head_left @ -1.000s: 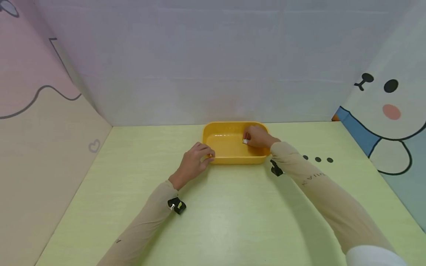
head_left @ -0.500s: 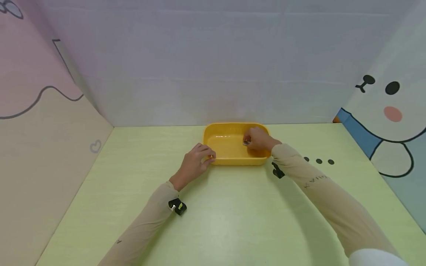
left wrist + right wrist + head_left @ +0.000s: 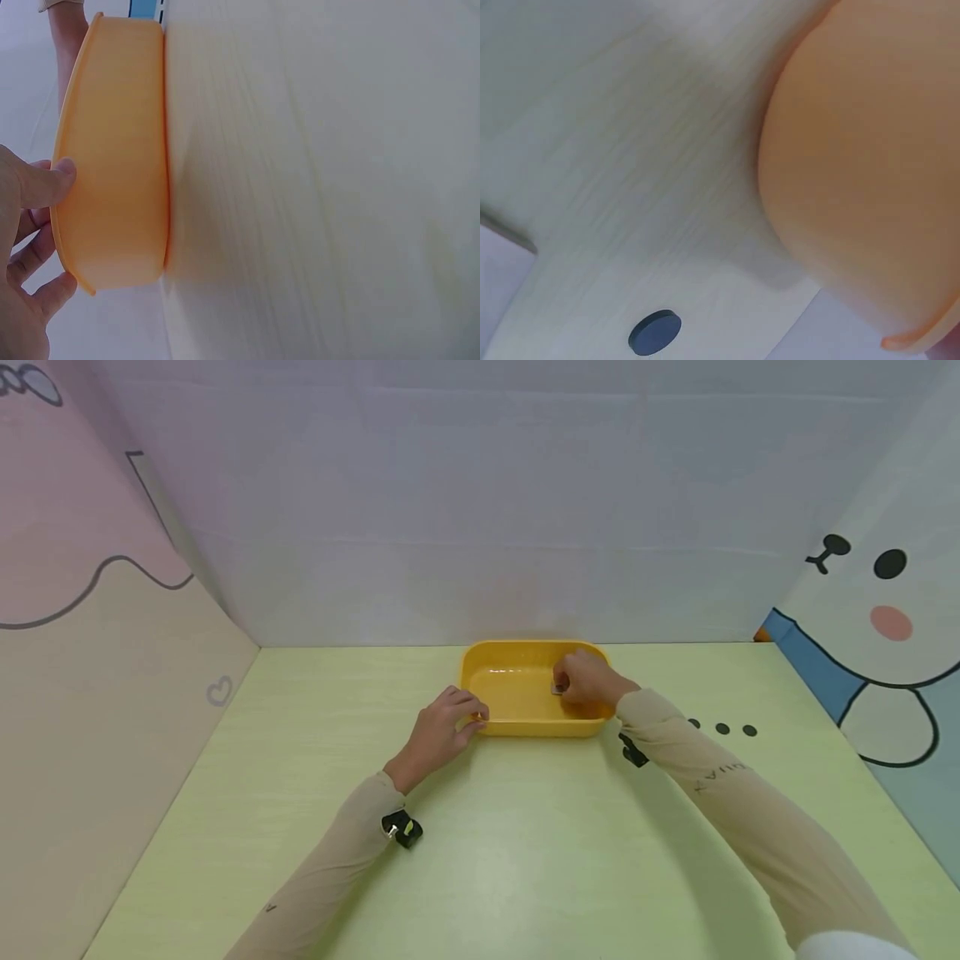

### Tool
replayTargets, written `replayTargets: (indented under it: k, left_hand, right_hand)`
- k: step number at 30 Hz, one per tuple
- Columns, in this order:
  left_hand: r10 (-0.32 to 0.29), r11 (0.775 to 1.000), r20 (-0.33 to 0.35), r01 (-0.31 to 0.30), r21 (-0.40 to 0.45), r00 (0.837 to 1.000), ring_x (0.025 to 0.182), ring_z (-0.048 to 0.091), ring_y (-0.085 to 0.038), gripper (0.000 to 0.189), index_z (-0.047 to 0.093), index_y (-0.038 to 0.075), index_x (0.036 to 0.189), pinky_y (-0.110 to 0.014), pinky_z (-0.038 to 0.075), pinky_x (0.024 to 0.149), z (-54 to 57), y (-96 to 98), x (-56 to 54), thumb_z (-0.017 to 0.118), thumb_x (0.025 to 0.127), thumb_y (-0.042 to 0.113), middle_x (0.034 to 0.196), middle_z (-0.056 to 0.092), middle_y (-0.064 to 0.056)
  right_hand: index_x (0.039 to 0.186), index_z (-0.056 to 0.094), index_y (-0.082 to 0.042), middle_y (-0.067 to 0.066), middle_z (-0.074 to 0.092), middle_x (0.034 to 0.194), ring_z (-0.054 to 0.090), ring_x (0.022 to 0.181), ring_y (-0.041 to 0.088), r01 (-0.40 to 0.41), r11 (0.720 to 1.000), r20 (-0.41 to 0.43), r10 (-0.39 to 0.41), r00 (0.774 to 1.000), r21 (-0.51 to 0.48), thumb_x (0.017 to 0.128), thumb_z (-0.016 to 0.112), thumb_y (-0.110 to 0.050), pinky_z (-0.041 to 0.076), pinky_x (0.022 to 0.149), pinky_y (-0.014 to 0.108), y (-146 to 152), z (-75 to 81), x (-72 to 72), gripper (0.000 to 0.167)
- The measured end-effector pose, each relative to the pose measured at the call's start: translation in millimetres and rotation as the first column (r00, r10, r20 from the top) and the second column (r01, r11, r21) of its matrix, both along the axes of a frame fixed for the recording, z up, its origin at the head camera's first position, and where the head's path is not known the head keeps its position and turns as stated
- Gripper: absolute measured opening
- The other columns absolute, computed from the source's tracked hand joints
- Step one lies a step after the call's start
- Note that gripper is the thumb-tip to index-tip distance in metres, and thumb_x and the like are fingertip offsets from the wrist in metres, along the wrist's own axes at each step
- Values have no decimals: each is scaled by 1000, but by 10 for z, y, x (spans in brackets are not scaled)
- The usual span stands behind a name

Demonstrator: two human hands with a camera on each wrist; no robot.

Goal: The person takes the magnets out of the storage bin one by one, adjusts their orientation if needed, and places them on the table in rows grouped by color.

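A shallow yellow tray stands at the back of the table against the wall. At its front left corner my left hand pinches the rim; in the left wrist view the thumb presses the outer wall. My right hand reaches inside, toward the tray's right end, fingers curled down close over the floor. Between its fingertips is a small pale, greyish flat piece, mostly covered by the fingers. The right wrist view shows only the tray's outer end, with that hand largely hidden behind it.
Right of the tray, several black discs lie in a row on the pale green table, partly behind the right sleeve. A grey wall rises directly behind the tray, and printed panels flank both sides.
The small piece in my right fingers showed white a second ago, then darker, and now shows greyish and lower. My left hand keeps its hold on the rim. The whole view has drifted slightly.
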State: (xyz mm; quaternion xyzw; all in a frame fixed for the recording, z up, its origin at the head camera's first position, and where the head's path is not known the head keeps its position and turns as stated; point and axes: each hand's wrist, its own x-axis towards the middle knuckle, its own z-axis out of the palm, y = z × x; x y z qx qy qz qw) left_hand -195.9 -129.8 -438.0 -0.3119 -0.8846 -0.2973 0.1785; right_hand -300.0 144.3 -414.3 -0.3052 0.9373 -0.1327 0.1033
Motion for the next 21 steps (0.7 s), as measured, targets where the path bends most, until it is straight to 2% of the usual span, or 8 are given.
replayTargets:
  k: [5,7,13,21]
  left_hand:
    - [-3,1000,-1,3,-1,1000,88,51,-13,10,68,14,86,-27,49,72,3,2,5,75,80,11,92,64,4]
    - [-4,1000,-3,4,-1,1000,88,51,-13,9,68,14,86,-27,49,73,0,2,3,75,81,11,92,64,4]
    - [-4,1000,-11,4,-1,1000,88,51,-13,10,68,14,86,-27,49,72,-18,-4,-9,75,80,11,92,63,4]
    - [-7,1000,-32,8,14,999,88,51,-13,11,68,14,85,-27,49,72,-27,8,-33,76,80,11,91,63,4]
  right_hand:
    - [75,65,-8,1,53,66,44,61,18,-50,998,-10,50,999,32,72,70,-3,35,57,30,-11,-9,17,8]
    - [75,64,-9,0,51,65,43,60,18,-56,998,-11,56,998,37,71,70,-4,34,56,30,-16,-12,27,9]
    - [78,67,-11,-3,58,69,48,62,17,-66,998,-6,66,998,15,73,70,-6,40,58,29,-12,-6,53,7]
    - [85,71,-10,-2,64,79,54,72,18,-1,995,108,12,994,-100,74,74,-10,48,68,32,26,66,68,11]
